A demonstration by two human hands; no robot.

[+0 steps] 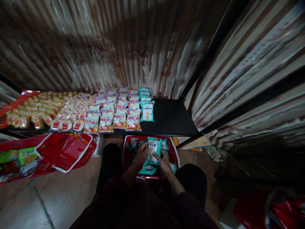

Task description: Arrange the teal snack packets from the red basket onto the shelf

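Observation:
Both hands hold one teal and white snack bag [154, 147] above a red basket [175, 156] between the knees. My left hand [141, 156] grips its left side, and my right hand [165, 163] is on its lower right side, thumb on the front. More teal bags [147, 170] lie in the basket beneath. On the black shelf [173, 117] ahead, a column of teal bags [147, 111] stands beside rows of white and orange bags [119, 119].
Round wrapped packs [65, 124] and yellow wrapped packs [37, 121] fill the shelf's left part. Red baskets [64, 149] sit on the floor at left. A dark metal post [202, 132] rises at right, with cardboard [196, 142] on the floor beside it.

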